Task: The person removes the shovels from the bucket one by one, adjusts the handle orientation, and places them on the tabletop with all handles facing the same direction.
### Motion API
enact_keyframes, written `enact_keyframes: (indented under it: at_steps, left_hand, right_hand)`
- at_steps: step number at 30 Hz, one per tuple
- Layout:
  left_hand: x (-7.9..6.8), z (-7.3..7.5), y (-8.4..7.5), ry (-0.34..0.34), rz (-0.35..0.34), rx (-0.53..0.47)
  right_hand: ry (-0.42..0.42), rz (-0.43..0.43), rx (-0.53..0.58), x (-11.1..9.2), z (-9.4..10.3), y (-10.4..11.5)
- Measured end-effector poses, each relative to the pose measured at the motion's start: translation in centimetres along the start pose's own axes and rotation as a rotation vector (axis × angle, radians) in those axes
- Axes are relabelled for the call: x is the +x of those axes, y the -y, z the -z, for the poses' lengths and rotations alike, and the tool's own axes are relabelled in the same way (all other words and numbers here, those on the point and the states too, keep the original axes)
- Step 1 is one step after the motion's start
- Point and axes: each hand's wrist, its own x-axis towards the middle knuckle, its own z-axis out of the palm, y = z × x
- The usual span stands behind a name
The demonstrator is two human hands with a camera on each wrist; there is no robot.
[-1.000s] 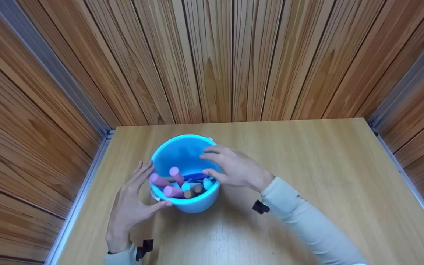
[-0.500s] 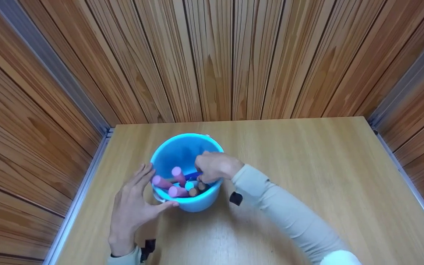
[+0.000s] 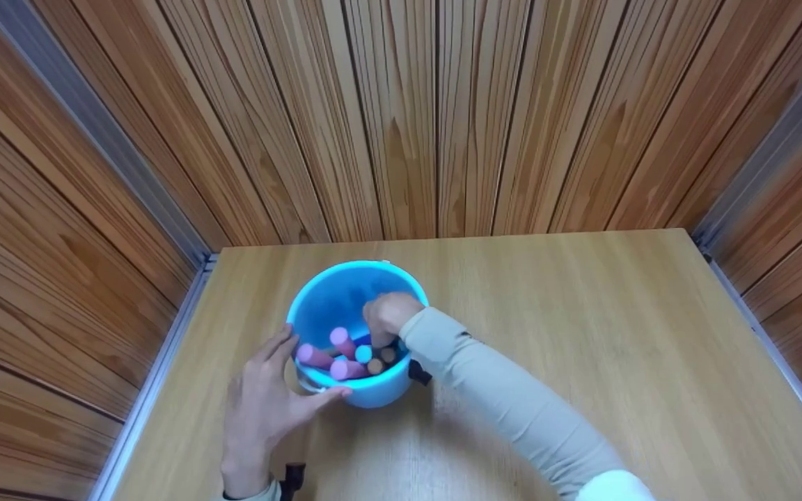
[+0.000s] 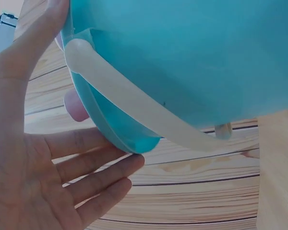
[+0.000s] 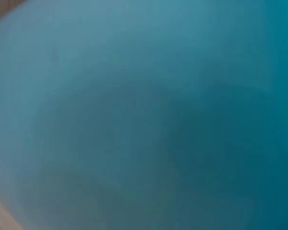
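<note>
The right hand (image 3: 392,316) reaches down inside the blue bucket (image 3: 373,398); its fingertips are hidden, so whether they grasp anything cannot be told. The right wrist camera gives only a blurred blue surface. The left hand's fingers (image 4: 105,176) are extended and not clenched, touching the outside of the rim, with the thumb resting on the rim's near side.

Close around the right hand, the visible contents are three pink cylinders (image 3: 349,369), two brown cylinders (image 3: 375,366), one light-blue cylinder (image 3: 364,353) and part of one dark-blue piece (image 3: 362,340); more may lie beneath. The cylinders look light, rather soft and hardly fragile, and a pinch around the upper end, where each one stands free, seems the best hold.

The single bucket looks like thin, smooth plastic: light, slightly flexible and perhaps a little slippery. It is probably steadied best at the rim on two sides, since its one white handle (image 4: 129,91) hangs against the outside and would likely swing.

The bucket stands on the table (image 3: 547,334), near the back-left corner, closer to the left edge than to the right. Wooden planks (image 3: 408,118) rise behind the back edge.
</note>
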Motion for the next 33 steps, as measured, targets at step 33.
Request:
enact_keyframes:
  at_steps: [33]
  left_hand:
    - [1.0,1.0,3.9,0.144,-0.101,-0.315]
  right_hand:
    - [-0.183,0.118,-0.187,-1.6,0.5,-0.8]
